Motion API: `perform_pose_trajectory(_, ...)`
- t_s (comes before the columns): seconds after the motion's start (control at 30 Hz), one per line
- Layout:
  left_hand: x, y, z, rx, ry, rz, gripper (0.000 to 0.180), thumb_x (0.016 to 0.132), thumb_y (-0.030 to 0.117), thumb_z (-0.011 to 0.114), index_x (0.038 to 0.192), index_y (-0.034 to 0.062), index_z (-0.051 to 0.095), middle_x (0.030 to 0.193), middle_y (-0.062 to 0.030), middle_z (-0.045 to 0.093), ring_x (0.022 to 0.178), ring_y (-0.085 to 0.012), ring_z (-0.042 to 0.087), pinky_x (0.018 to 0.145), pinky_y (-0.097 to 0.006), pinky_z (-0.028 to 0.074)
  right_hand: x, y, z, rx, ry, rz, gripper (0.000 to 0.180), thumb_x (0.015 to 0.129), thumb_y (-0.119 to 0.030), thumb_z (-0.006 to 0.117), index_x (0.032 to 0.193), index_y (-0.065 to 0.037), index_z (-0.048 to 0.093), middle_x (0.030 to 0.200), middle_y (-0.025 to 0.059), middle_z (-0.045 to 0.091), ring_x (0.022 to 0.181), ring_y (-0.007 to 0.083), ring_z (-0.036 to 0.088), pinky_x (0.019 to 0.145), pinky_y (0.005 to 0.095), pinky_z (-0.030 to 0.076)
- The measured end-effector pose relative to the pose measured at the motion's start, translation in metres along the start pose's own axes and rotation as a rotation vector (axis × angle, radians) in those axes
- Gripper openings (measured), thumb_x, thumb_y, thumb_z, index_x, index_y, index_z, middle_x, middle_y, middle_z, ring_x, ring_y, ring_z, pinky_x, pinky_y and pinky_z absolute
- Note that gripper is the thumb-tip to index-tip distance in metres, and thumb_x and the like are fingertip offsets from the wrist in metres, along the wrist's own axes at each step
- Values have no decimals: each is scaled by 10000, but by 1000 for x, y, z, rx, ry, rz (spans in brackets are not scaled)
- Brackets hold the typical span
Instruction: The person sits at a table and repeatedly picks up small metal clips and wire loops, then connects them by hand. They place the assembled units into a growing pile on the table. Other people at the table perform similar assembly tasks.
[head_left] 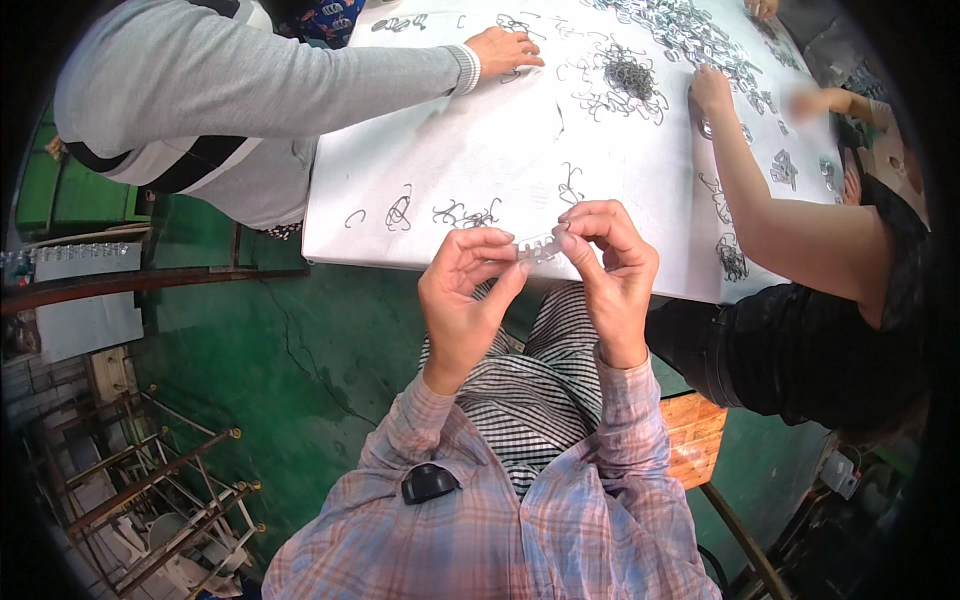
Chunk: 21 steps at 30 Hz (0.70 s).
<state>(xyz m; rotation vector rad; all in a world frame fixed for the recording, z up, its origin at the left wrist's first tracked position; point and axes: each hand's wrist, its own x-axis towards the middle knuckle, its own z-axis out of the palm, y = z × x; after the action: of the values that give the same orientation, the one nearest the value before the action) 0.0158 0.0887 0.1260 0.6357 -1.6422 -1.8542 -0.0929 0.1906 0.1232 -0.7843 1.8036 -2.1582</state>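
Note:
In front of my lap, just off the table's near edge, I hold a small pale, toothed strip (537, 250) that looks clear or silvery. My left hand (462, 292) is closed, pinching its left end between thumb and fingers. At the other end, my right hand (612, 268) has thumb and fingertips closed on it. A thin dark bit shows at the right fingertips, too small to make out. Just beyond my hands, a small cluster of dark wire hooks (467, 214) lies on the white table (440, 165), and more hooks (569, 186) lie to its right.
A larger heap of dark hooks (630, 76) and many scattered metal pieces (700, 40) cover the far table. At left, a grey-sleeved person's hand (506, 53) touches hooks; another person's hand (712, 92) rests at right. A wooden stool (692, 432) and metal rack (165, 490) flank me.

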Motion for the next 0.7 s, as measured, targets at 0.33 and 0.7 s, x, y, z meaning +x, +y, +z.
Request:
perform_pose_trajectory(0.33,1,-10,-19,-300,-310,0,369,792,-77,689,1125,-52,533,1019,-181,651,1031,-239,634,872,-337,547,-23,-11,1,256,23,115,62,816,84,649,855,36,642,904,104,639,872,178,622,837,316,502)
perform_pose_trajectory(0.7,263,-126,-86,1196,95,369,368,832,50,515,1181,-1,620,1094,-209,659,1044,-392,604,965,-423,451,-62,-24,-8,79,36,37,83,796,91,659,858,36,649,873,115,659,826,182,627,768,275,500)
